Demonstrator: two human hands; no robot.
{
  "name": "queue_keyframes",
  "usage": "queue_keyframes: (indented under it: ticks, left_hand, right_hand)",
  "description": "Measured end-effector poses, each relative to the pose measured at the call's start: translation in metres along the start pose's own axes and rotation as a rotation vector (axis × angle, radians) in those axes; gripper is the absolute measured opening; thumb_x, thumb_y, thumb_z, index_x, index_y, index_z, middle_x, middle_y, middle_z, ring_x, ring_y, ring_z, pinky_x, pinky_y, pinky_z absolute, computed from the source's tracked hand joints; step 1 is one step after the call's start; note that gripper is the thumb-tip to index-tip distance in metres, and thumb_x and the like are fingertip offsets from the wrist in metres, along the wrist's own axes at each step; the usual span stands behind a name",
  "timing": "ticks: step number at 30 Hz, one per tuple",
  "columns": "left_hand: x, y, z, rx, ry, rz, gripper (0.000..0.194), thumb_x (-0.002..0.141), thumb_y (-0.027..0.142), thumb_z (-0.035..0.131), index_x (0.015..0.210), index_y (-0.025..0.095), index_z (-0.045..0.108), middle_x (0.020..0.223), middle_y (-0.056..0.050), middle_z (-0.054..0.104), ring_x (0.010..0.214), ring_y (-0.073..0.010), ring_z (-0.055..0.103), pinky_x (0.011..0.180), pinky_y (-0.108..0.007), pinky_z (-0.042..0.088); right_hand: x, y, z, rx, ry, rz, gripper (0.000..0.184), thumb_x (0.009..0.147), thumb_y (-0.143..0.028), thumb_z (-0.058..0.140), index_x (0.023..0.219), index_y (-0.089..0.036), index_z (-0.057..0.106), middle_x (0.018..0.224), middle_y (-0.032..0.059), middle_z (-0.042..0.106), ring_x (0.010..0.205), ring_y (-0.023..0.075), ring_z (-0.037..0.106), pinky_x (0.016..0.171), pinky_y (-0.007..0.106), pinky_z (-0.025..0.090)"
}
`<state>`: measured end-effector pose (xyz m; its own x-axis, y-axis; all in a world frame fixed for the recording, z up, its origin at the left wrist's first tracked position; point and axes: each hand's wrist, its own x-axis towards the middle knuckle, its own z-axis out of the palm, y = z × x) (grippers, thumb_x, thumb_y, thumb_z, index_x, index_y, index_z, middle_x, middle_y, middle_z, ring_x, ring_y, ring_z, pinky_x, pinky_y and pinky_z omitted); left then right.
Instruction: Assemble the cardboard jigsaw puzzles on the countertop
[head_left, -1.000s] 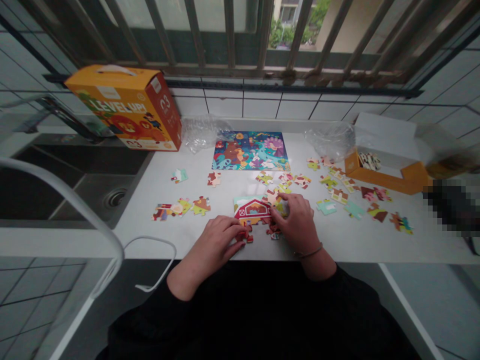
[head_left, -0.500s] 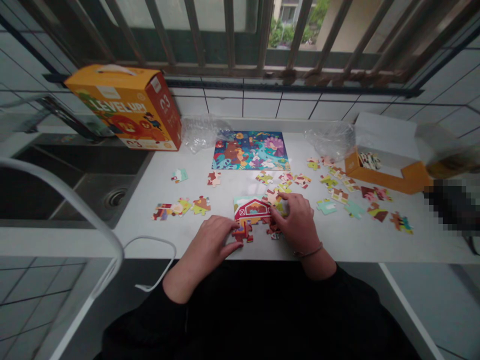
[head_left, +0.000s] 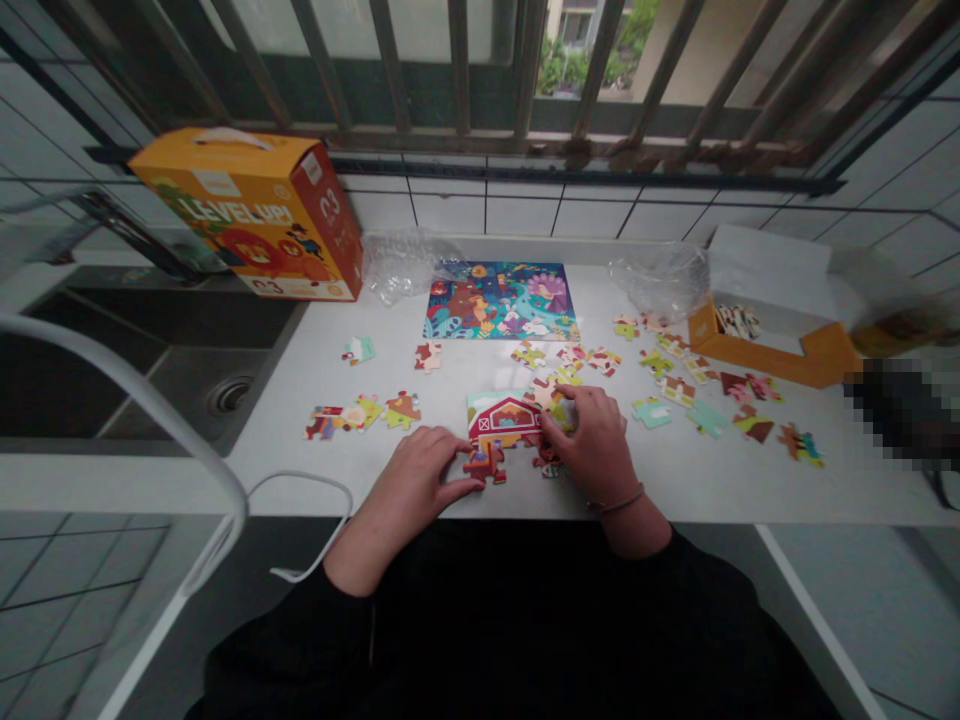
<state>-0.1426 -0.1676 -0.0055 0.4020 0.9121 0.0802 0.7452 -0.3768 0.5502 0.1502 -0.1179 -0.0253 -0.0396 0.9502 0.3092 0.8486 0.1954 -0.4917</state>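
A partly joined jigsaw puzzle with a red barn (head_left: 508, 416) lies on the counter in front of me. At its lower left, my left hand (head_left: 435, 468) has thumb and fingertips around the edges of a red puzzle piece (head_left: 487, 464), which touches the joined part. My right hand (head_left: 594, 430) is curled at the barn's right side, thumb and index finger on either side of a greenish piece (head_left: 559, 414). Under that hand a dark brown piece (head_left: 550, 462) is partly hidden. Just above lie a pinkish piece (head_left: 541, 394) and other loose pieces.
Loose pieces lie at left (head_left: 362, 412) and right (head_left: 679, 390). Behind are a colourful picture sheet (head_left: 501, 302), clear plastic wrap (head_left: 409, 265), an orange box (head_left: 251, 225) and an open box (head_left: 776, 348) holding pieces. A sink (head_left: 217, 390) and white cable (head_left: 150, 400) are left.
My left hand has shifted very slightly, its fingers a little further left on the red piece. My right hand and the joined puzzle stay practically where they were.
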Motion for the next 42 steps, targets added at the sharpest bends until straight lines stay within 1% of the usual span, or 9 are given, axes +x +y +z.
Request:
queue_keyframes:
  ticks: [6,12,19,22,25,28,31,37,42]
  left_hand:
    - [0.004,-0.010,0.005,-0.021,0.019,0.001,0.044,0.084,0.049,0.095,0.113,0.025,0.073,0.103,-0.005,0.072,0.097,-0.0268,0.066,0.089,-0.042,0.051]
    - [0.008,-0.007,0.000,-0.012,-0.009,-0.031,0.046,0.080,0.048,0.098,0.109,0.023,0.072,0.104,-0.004,0.072,0.098,-0.0277,0.067,0.089,-0.042,0.051]
    - [0.005,-0.003,-0.010,0.048,-0.060,0.038,0.045,0.086,0.051,0.093,0.112,0.023,0.069,0.112,-0.006,0.072,0.107,-0.0290,0.066,0.093,-0.042,0.051]
    - [0.002,-0.003,-0.009,0.092,-0.067,0.088,0.040,0.096,0.055,0.081,0.117,0.023,0.069,0.113,-0.008,0.072,0.106,-0.0287,0.067,0.092,-0.043,0.052]
    - [0.000,-0.002,-0.008,0.174,-0.063,0.146,0.031,0.107,0.052,0.068,0.115,0.022,0.069,0.109,-0.009,0.071,0.102,-0.0282,0.067,0.090,-0.043,0.053]
    - [-0.001,-0.001,-0.007,0.229,-0.041,0.184,0.026,0.110,0.046,0.063,0.113,0.022,0.070,0.107,-0.009,0.072,0.099,-0.0272,0.067,0.087,-0.041,0.053]
    - [-0.001,-0.001,-0.006,0.253,-0.021,0.194,0.026,0.111,0.046,0.062,0.111,0.021,0.069,0.107,-0.009,0.072,0.098,-0.0270,0.067,0.086,-0.041,0.053]
    - [-0.001,-0.008,-0.002,0.166,-0.010,0.178,0.032,0.111,0.051,0.059,0.115,0.021,0.068,0.109,-0.009,0.071,0.101,-0.0270,0.068,0.090,-0.042,0.055]
    - [0.003,-0.012,-0.006,0.056,-0.031,0.155,0.029,0.111,0.050,0.061,0.112,0.022,0.069,0.106,-0.007,0.072,0.100,-0.0251,0.067,0.089,-0.040,0.054]
  right_hand:
    - [0.000,-0.001,-0.001,0.003,-0.002,-0.006,0.041,0.102,-0.046,0.065,0.136,-0.023,0.068,0.130,0.0149,0.071,0.116,0.0343,0.062,0.096,0.048,0.045]
    - [0.000,0.000,0.000,-0.003,-0.010,-0.008,0.042,0.102,-0.047,0.065,0.136,-0.022,0.068,0.130,0.0153,0.070,0.117,0.0344,0.061,0.097,0.048,0.045]
    - [0.000,0.000,0.000,-0.012,-0.001,-0.010,0.041,0.103,-0.046,0.065,0.135,-0.022,0.068,0.130,0.0152,0.071,0.117,0.0346,0.062,0.095,0.047,0.046]
    - [0.000,0.000,0.000,-0.012,-0.004,-0.011,0.041,0.103,-0.047,0.064,0.136,-0.022,0.067,0.130,0.0153,0.071,0.116,0.0346,0.062,0.096,0.048,0.046]
    - [0.000,-0.001,0.000,-0.018,-0.006,-0.007,0.041,0.104,-0.049,0.063,0.136,-0.022,0.067,0.129,0.0151,0.071,0.117,0.0348,0.062,0.096,0.048,0.045]
    - [0.000,-0.001,0.000,-0.028,-0.014,-0.010,0.042,0.105,-0.049,0.062,0.137,-0.022,0.067,0.128,0.0151,0.071,0.118,0.0349,0.062,0.095,0.048,0.045]
    - [0.000,0.000,0.001,-0.032,-0.015,-0.013,0.042,0.104,-0.049,0.063,0.137,-0.023,0.067,0.128,0.0149,0.070,0.117,0.0346,0.062,0.095,0.047,0.045]
    - [0.000,0.000,0.001,-0.048,-0.019,-0.007,0.041,0.104,-0.048,0.064,0.136,-0.023,0.068,0.129,0.0143,0.071,0.117,0.0345,0.062,0.094,0.047,0.044]
    - [0.000,0.000,0.001,-0.045,-0.010,-0.014,0.041,0.103,-0.049,0.064,0.136,-0.023,0.068,0.128,0.0145,0.071,0.116,0.0344,0.062,0.094,0.047,0.044]
